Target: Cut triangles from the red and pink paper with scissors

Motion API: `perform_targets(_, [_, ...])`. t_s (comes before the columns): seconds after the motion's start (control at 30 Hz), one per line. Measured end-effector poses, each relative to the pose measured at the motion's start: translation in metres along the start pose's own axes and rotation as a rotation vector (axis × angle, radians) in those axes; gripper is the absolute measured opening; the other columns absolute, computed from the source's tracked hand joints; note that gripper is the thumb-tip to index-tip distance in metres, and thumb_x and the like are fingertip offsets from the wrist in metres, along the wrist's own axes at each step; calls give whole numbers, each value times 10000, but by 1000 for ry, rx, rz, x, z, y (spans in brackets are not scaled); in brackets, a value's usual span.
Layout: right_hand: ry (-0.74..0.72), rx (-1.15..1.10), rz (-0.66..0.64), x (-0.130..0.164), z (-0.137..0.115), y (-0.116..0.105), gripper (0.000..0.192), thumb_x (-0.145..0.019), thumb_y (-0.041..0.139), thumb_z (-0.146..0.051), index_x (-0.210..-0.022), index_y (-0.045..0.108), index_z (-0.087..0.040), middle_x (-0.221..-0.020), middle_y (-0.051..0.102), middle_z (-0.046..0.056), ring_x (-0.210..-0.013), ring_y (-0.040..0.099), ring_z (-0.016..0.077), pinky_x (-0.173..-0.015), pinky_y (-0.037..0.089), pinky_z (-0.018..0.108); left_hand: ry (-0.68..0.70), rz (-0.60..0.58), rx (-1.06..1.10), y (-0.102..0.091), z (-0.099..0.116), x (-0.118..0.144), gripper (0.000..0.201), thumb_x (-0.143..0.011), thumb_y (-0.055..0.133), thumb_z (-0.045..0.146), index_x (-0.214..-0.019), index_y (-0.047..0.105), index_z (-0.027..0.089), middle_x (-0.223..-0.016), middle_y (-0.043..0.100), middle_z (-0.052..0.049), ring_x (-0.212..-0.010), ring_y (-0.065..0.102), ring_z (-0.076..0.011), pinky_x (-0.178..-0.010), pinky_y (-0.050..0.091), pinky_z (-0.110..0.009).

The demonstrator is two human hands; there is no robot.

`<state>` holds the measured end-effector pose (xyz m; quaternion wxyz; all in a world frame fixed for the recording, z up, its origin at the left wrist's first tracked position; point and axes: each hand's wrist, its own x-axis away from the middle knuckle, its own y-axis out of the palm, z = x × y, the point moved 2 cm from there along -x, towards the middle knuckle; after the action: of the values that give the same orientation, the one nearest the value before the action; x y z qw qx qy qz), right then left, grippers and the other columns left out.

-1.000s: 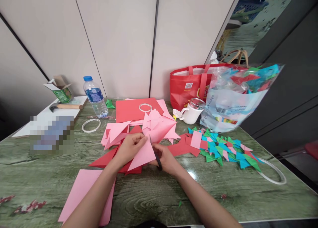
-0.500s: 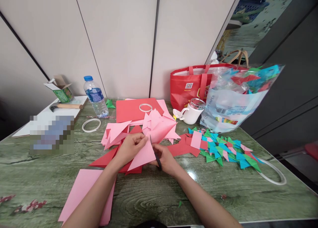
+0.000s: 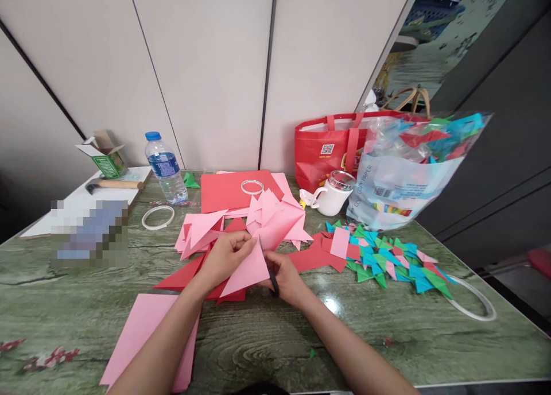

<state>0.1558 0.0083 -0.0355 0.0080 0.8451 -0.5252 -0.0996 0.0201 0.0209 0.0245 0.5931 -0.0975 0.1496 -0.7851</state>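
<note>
My left hand (image 3: pixel 226 257) pinches a pink paper triangle (image 3: pixel 247 268) at its top edge, just above the green table (image 3: pixel 267 337). My right hand (image 3: pixel 287 277) grips black-handled scissors (image 3: pixel 271 271), whose blades point up into the pink paper. Behind my hands lie piles of pink cut triangles (image 3: pixel 275 217) and red paper pieces (image 3: pixel 314 257). A flat pink sheet (image 3: pixel 142 332) rests under my left forearm.
A heap of blue, green and pink folded triangles (image 3: pixel 387 260) lies at the right, near a white tape ring (image 3: pixel 473 297). Further back stand a white mug (image 3: pixel 333 195), a plastic bag of paper (image 3: pixel 408 171), a red tote (image 3: pixel 331 148) and a water bottle (image 3: pixel 166 168).
My right hand with the scissors has shifted slightly up and left into the pink paper. The left hand holds the triangle in the same place.
</note>
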Motion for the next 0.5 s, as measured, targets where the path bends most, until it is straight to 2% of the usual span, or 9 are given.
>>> perform_targets(0.27, [43, -14, 11, 1, 2, 2, 322, -541, 768, -342, -753, 611, -156, -578, 575, -17, -488, 475, 108, -471, 417, 224, -5, -3, 10, 0, 0, 0, 324, -785, 478, 418, -602, 472, 150, -523, 421, 40, -479, 345, -75, -435, 232, -189])
perform_targets(0.5, [116, -12, 66, 1, 0, 3, 274, -518, 757, -285, -709, 611, -152, -500, 516, -45, -427, 422, 84, -414, 370, 203, -7, -12, 32, 1, 0, 1, 323, -792, 464, 415, -596, 443, 159, -530, 403, 43, -478, 339, -77, -433, 232, -192])
